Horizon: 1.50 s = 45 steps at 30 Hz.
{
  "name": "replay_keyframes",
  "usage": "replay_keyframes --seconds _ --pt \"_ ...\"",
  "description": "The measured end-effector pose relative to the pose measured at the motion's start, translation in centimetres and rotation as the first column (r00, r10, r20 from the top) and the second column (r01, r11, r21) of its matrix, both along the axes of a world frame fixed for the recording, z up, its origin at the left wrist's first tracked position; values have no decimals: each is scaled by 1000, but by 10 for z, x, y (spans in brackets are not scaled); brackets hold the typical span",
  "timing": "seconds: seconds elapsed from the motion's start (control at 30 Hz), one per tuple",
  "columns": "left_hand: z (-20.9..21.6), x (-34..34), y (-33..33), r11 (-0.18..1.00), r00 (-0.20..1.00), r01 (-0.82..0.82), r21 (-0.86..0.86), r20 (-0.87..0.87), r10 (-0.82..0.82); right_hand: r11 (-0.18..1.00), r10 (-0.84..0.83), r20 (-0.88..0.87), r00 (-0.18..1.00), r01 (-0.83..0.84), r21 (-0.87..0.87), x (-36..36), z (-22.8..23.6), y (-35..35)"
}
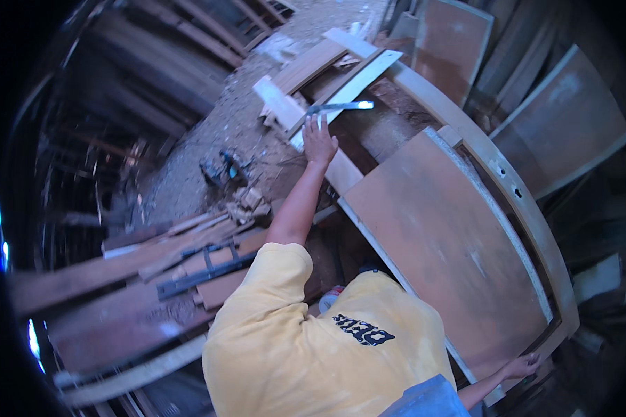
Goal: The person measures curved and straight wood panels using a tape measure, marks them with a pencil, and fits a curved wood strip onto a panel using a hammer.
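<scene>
A long wooden door frame [474, 132] lies before me, with a brown flat panel [445, 243] on its right part. My left arm stretches far out over the frame. My left hand [320, 144] is open, its fingers apart, their tips beside the dark end of a slim bar-shaped metal tool [342, 106]. That tool lies across a pale wooden strip [368, 75]; whether my fingertips touch it I cannot tell. At the lower right, my right hand [520, 367] is at the frame's near corner, its fingers curled. What it holds is too small to make out.
Stacked boards [135, 278] and a dark metal clamp-like piece [205, 270] lie on the left. Wood offcuts [250, 203] and a dark power tool [224, 169] are on the littered ground. More panels [563, 125] lean at the right.
</scene>
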<state>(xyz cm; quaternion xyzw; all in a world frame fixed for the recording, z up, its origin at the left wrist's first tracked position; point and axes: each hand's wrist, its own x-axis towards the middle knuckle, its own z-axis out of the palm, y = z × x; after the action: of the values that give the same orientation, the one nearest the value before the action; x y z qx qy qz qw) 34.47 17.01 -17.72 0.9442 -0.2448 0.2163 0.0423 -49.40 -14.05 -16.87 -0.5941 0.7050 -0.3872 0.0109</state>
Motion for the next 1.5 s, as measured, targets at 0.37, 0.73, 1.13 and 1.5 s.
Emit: replay_keyframes --seconds 0.37,0.73,1.13,1.5 --pt "-58 129 -42 918 965 239 317 24 -260 923 -14 74 997 -15 385 124 61 100" --pt "29 115 -17 956 937 289 -56 -187 -295 930 6 200 980 -78 359 154 67 148" --pt "195 -157 -112 772 790 608 -187 38 -612 971 82 450 889 -173 165 23 57 114" --pt "208 -577 -277 -566 -566 817 -109 38 -824 966 257 963 79 -48 -254 -90 195 187"
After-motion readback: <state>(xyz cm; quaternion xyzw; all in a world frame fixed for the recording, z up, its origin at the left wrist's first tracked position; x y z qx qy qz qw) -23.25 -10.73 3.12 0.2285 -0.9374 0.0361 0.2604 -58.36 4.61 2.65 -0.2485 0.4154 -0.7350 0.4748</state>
